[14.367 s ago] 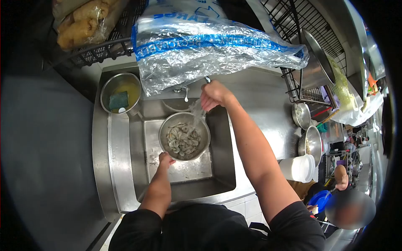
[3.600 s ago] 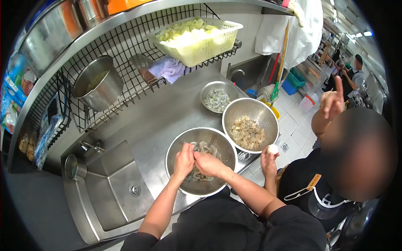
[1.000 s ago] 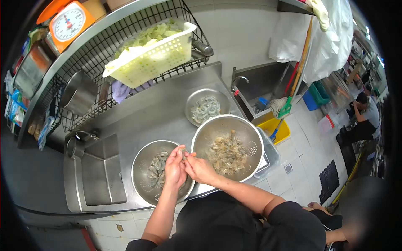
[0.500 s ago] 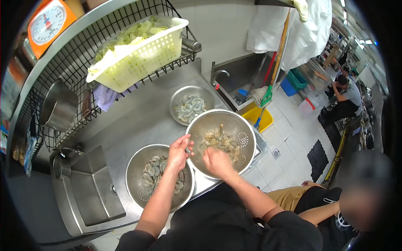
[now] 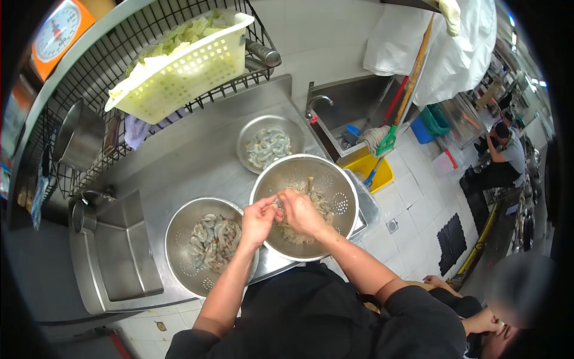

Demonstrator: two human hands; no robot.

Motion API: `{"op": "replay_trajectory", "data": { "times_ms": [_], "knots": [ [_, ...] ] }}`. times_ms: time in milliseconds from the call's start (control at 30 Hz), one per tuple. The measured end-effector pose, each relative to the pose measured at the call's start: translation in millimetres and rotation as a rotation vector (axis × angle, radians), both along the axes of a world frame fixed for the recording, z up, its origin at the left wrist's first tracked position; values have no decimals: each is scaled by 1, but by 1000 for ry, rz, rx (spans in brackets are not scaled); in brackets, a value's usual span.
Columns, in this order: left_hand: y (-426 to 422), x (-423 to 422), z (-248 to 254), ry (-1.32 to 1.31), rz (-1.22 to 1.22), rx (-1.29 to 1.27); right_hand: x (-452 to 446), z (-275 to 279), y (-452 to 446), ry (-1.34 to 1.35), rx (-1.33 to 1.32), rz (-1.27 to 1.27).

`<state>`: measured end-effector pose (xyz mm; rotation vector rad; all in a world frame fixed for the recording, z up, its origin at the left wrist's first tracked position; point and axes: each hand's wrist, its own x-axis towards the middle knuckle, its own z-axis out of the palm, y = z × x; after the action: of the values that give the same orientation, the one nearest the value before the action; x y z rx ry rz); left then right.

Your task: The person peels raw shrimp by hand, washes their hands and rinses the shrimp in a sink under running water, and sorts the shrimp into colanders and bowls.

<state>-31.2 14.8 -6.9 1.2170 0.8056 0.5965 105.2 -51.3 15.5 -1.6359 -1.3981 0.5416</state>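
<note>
My left hand [image 5: 258, 222] is closed in a pinch on a small grey shrimp [image 5: 278, 204], at the left rim of the right colander [image 5: 276, 244]. Meeting it, my right hand [image 5: 302, 212] has its fingers pressed together at the same shrimp, mostly hiding it. Below them, the right colander holds a pile of pale brown shrimp shells [image 5: 323, 206]. Whole grey shrimp [image 5: 214, 239] lie in the left colander [image 5: 175, 239], under my left forearm. Behind the right colander, a steel bowl [image 5: 242, 143] contains pale, peeled-looking shrimp [image 5: 269, 147].
A sink basin [image 5: 128, 251] is at left on the steel counter [image 5: 173, 179]. Overhead, a wire shelf [image 5: 89, 78] carries a basket [image 5: 179, 90] of chopped leaves. Right of the counter stand a mop [image 5: 388, 137] and yellow bucket [image 5: 382, 173]. A person [image 5: 478, 311] is close at lower right.
My right hand has moved left from over the shells to meet my left hand. Both now pinch around the shrimp. The whole view has shifted slightly.
</note>
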Motion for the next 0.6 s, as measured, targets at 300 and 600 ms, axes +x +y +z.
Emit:
{"op": "replay_trajectory", "data": {
  "times_ms": [300,600],
  "knots": [
    [-2,1,12,136,60,97,10,-6,2,121,-79,117],
    [15,-8,15,-23,108,-51,10,-9,8,-111,52,262]
  ]
}}
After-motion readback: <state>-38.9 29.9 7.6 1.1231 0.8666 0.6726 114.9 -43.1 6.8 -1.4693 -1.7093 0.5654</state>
